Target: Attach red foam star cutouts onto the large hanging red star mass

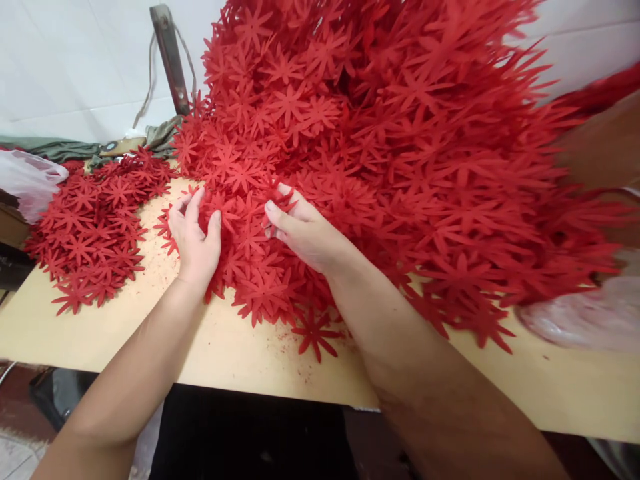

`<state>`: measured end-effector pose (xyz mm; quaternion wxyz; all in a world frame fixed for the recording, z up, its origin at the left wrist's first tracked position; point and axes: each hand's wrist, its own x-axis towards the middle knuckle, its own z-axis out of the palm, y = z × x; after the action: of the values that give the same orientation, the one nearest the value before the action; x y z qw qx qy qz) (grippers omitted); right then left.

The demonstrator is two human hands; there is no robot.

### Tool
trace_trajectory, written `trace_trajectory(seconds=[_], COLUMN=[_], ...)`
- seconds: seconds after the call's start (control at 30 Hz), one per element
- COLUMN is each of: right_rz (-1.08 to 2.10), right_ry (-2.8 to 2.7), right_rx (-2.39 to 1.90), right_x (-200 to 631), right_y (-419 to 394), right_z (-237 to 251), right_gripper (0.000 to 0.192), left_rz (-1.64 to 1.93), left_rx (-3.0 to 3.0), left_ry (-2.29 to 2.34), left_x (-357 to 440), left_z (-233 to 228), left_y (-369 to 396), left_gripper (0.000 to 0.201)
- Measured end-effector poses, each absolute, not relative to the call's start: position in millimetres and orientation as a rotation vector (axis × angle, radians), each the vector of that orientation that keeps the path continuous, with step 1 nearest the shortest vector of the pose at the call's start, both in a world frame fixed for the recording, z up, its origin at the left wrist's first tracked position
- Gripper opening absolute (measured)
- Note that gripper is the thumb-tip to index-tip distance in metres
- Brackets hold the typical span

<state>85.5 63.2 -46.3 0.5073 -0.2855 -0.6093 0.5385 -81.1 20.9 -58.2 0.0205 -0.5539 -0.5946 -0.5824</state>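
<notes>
A tall heap of red flower-shaped cutouts (400, 153) with long narrow petals covers the middle and right of the table. At its near left edge, my left hand (195, 237) is open, thumb apart from the fingers, with cutouts close behind the fingertips. My right hand (300, 227) is pinched on a red flower cutout (286, 199), whose petals stick out around the thumb and fingers. One loose red cutout (316, 333) lies on the table below my right hand. A smaller pile of red cutouts (95, 227) lies to the left.
The pale wooden table (240, 360) has red crumbs on it. A clear plastic bag (585, 313) lies at the right and a white plastic bag (33, 180) at the left. Behind stand a dark metal bar (171, 60) and grey-green cloth (55, 148) by the tiled wall.
</notes>
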Motion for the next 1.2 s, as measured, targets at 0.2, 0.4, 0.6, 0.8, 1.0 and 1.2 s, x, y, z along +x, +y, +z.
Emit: trace_trajectory(seconds=[0.2,0.4,0.6,0.8,1.0,1.2], right_rz=[1.455,1.348,1.236,1.202,1.072,0.803], right_ry=[-1.411,-1.366,-1.517,-1.633,-1.630,-1.673], right_rx=[-0.822,-0.874,-0.875,-0.814,-0.907,-1.078], right_x=[84.8,79.1,76.1,74.2,74.9,84.4], right_y=[57.8,54.9,53.3,46.5,44.3,49.6], right_z=[-36.2,-34.5,-39.4,-36.5,-32.6,-30.6], right_gripper=[0.020,0.014,0.009,0.011,0.006,0.029], left_rz=[-1.593,-1.658,-1.915,-2.200,-2.195,-2.284], left_rx=[-1.956,-2.184,-2.209,-2.114,-2.098,-2.059], left_ry=[-1.702,-1.701,-1.818,-1.961,-1.976,-1.921], left_x=[-59.7,-48.6,-45.9,-45.5,-45.1,-45.2], left_z=[-40.7,-44.6,-48.7,-51.4,-51.3,-50.8], left_y=[2.4,0.8,3.2,6.5,6.1,6.6], left_gripper=[0.025,0.028,0.021,0.009,0.012,0.017])
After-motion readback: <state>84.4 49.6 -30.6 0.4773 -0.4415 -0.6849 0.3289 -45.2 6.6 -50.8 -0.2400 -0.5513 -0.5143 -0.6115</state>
